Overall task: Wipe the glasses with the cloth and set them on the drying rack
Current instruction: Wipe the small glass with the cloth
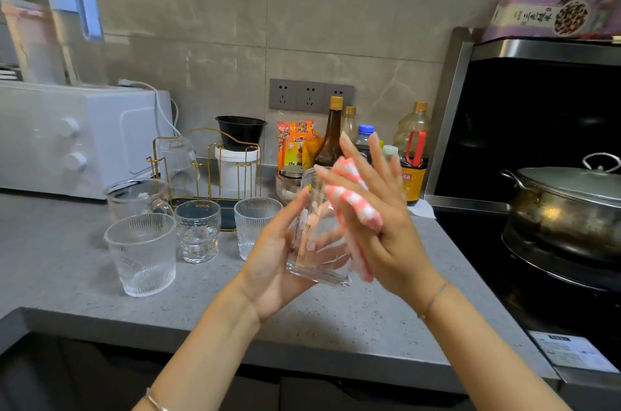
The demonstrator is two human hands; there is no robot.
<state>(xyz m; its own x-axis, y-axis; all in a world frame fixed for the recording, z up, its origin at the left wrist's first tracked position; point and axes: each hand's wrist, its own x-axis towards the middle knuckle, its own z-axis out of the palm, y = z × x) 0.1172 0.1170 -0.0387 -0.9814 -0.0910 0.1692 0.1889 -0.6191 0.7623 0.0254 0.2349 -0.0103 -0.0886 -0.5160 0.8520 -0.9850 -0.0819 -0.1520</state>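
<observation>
Glass [319, 242] is above the desk [67, 276], tilted, because our left hand [272, 256] wraps its fingers round it from the left and leaves the right side free. Our right hand [383, 209] is flat, fingers straight, and presses the cloth [356, 205] on this free side to wipe it. We judge the rack [209, 170], behind on the desk with one upturned tumbler [178, 158] on it, comes next.

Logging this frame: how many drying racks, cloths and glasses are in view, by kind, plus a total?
Drying rack: 1
Cloth: 1
Glasses: 6 (held glass, one upturned on the rack, four on the counter:)
Total: 8
</observation>
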